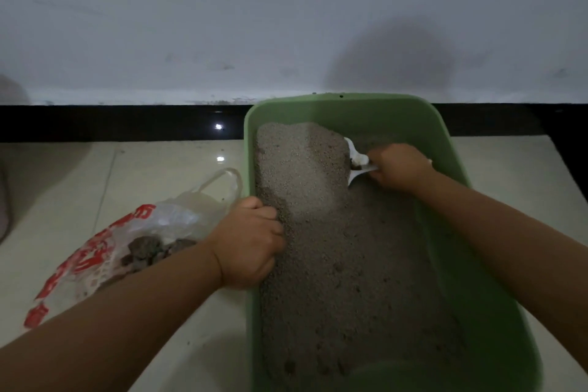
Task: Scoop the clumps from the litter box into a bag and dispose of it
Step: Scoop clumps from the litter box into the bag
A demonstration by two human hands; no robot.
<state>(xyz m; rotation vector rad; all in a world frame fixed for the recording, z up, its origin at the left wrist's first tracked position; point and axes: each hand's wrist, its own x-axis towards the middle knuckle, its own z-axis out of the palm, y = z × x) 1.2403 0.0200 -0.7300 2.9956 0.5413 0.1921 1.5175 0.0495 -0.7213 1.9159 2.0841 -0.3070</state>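
Observation:
A green litter box [496,312] stands on the floor, filled with grey litter [343,264] heaped toward its far left. My left hand [249,240] grips the box's left rim, fingers curled over into the litter. My right hand [399,165] holds a white scoop [354,157] dug into the litter near the far right side, with dark bits on the scoop. Left of the box lies a clear plastic bag with red print [95,251], open, holding several dark clumps [149,248].
The box sits on glossy cream floor tiles [70,188] against a black skirting strip [127,122] and a pale wall [222,25]. A dim rounded object [9,92] shows at the far left edge.

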